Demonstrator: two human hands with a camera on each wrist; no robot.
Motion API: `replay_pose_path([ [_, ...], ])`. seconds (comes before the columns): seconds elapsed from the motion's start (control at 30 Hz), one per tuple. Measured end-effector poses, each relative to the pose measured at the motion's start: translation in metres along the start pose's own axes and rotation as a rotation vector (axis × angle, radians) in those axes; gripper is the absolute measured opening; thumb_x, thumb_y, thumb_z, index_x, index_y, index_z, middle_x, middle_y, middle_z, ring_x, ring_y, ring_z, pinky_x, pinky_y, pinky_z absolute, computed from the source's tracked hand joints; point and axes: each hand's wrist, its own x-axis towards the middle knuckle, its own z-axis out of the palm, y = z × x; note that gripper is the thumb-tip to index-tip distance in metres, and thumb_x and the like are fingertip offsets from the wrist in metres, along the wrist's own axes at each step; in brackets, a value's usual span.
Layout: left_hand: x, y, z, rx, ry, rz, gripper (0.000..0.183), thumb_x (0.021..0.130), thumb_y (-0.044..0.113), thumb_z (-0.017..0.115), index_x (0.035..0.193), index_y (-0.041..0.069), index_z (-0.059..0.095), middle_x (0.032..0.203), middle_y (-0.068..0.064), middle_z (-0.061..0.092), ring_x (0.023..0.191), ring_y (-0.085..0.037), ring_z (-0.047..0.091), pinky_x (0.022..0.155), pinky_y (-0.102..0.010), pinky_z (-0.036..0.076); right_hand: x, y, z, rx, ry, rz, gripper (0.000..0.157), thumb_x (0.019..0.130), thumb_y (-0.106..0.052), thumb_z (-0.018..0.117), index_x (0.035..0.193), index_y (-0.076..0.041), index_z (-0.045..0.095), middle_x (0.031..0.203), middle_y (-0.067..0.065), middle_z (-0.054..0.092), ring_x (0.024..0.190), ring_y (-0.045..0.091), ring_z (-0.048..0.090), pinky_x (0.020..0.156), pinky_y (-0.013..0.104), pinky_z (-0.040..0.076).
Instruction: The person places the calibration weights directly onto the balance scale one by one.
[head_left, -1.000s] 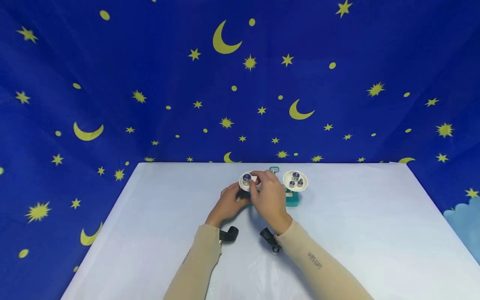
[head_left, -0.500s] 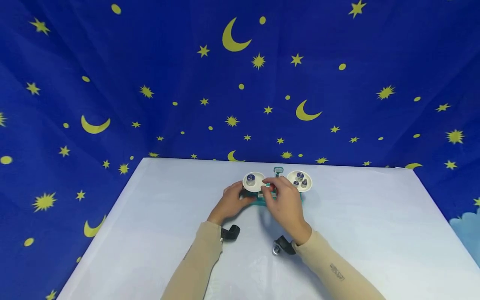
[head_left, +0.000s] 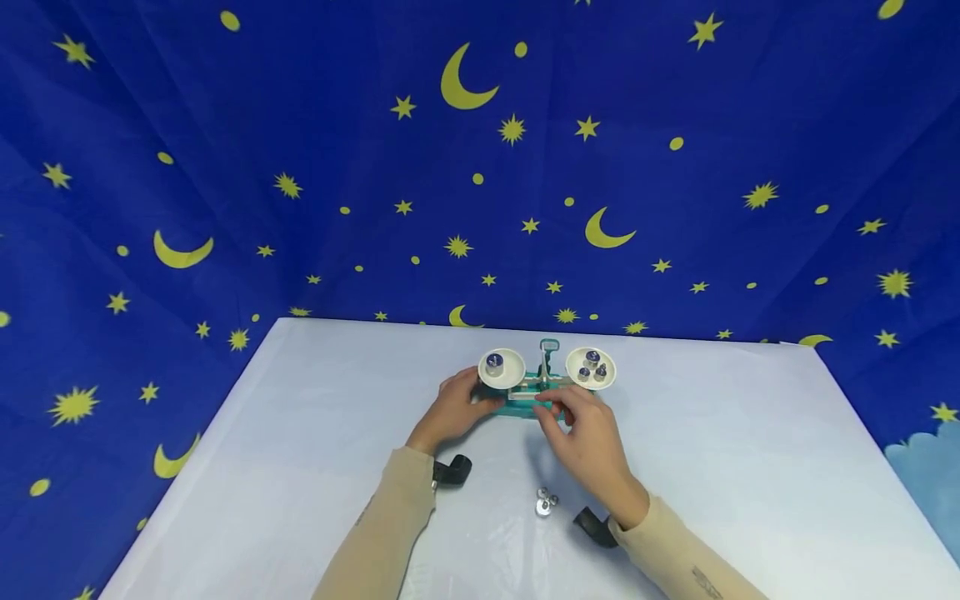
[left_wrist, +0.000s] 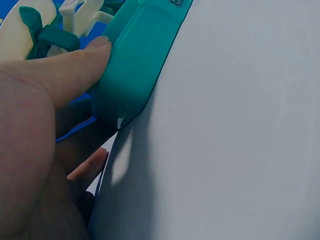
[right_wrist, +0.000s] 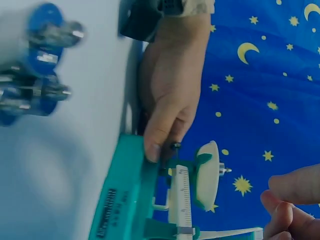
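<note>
Gripping left end of the balance scale point(head_left: 517, 410) with left hand point(head_left: 452, 408). Got right hand point(head_left: 588, 442), with parted, empty-looking fingers, close beside the left-to-right ruler beam point(right_wrist: 183, 197).

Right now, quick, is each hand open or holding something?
Left hand: gripping one end of the green scale base.
Right hand: open, loosely curled, nothing visibly held.

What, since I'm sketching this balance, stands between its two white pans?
In the head view, the central upright, topped by a small green-framed plate, stands between the one-weight pan and the three-weight pan.
</note>
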Motion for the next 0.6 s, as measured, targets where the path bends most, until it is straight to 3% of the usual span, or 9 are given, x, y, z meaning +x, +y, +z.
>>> replay_pose_path([
  [0.37, -0.003, 0.001, 0.000, 0.005, -0.029, -0.034, 0.061, 0.091, 0.032, 0.074, 0.144, 0.008, 0.054, 0.145, -0.013, 0.055, 0.139, -0.031, 0.045, 0.120, -0.053, 0.023, -0.024, 0.005, -0.008, 0.031, -0.078, 0.060, 0.016, 0.081, -0.001, 0.081, 0.092, -0.011, 0.076, 0.074, -0.014, 0.049, 0.062, 0.003, 0.042, 0.054, 0.020, 0.039],
  [0.6, 0.000, 0.001, -0.001, 0.001, -0.030, -0.024, 0.061, 0.092, 0.032, 0.073, 0.145, 0.009, 0.053, 0.147, -0.012, 0.054, 0.140, -0.030, 0.044, 0.120, -0.053, 0.022, -0.035, 0.006, -0.014, 0.071, -0.175, 0.084, 0.015, 0.083, -0.004, 0.081, 0.093, -0.015, 0.076, 0.074, -0.017, 0.052, 0.062, 0.005, 0.047, 0.054, 0.020, 0.042],
])
